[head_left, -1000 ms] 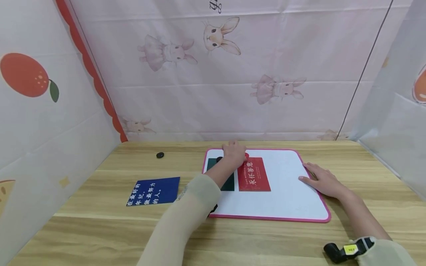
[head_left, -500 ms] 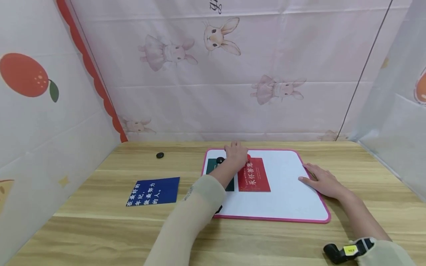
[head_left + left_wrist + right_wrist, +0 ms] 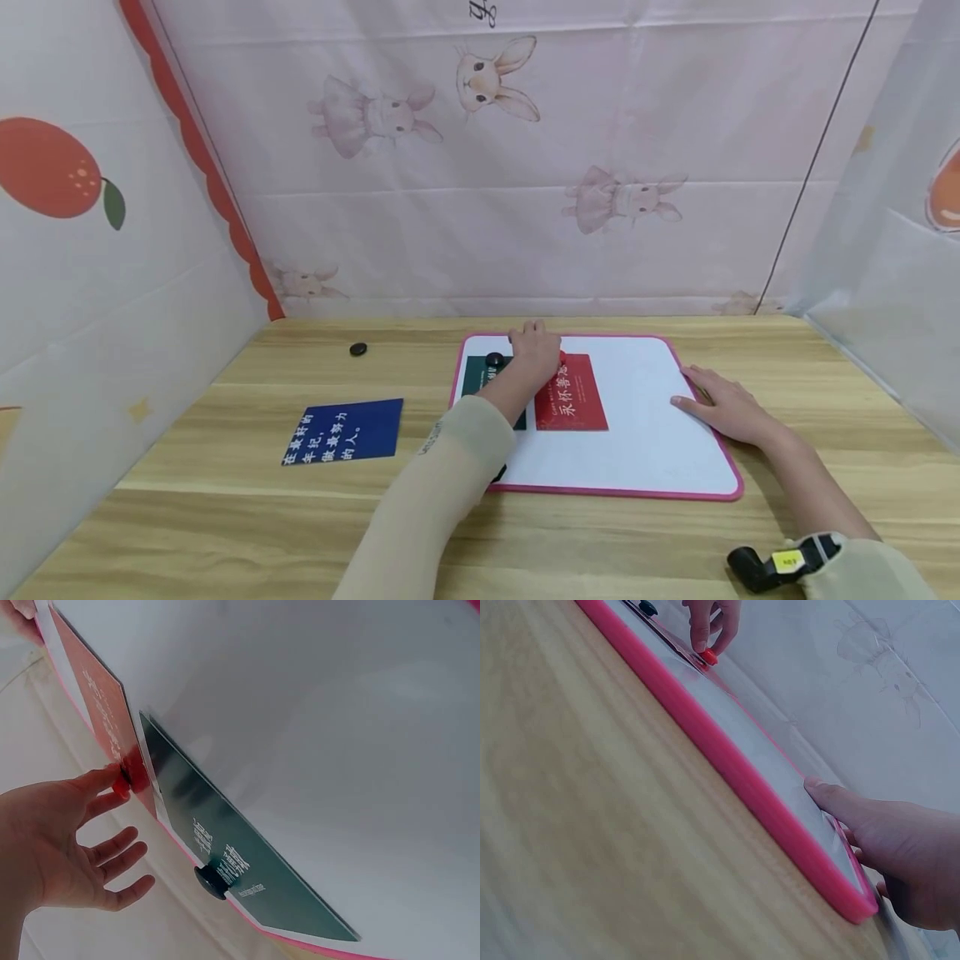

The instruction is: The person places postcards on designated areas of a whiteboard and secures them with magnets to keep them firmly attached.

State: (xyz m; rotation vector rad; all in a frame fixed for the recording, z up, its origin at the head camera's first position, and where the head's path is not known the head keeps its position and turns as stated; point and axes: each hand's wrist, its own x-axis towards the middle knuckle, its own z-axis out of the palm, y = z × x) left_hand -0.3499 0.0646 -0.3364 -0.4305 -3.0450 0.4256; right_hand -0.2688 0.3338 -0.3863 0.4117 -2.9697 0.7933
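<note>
My left hand (image 3: 534, 354) pinches a red magnet (image 3: 122, 782) between thumb and index finger, at the top edge of a red card (image 3: 581, 408). Its other fingers hang loosely apart in the left wrist view. The card lies on a pink-framed whiteboard (image 3: 645, 442). Left of it lies a dark green card (image 3: 217, 832), with a black magnet (image 3: 494, 359) on its top edge; my left forearm covers part of this card in the head view. My right hand (image 3: 727, 404) holds the board's right edge, thumb on the white surface and fingers along the outer side.
A blue card (image 3: 345, 432) with white writing lies on the wooden table (image 3: 247, 517), left of the board. Behind it is a loose black magnet (image 3: 358, 349). Rabbit-printed cloth (image 3: 420, 250) rises at the table's back edge, with printed sheets on both sides.
My left hand has shifted slightly right with the red magnet along the red card's top edge, uncovering more of the black magnet. My right hand stays in place on the board.
</note>
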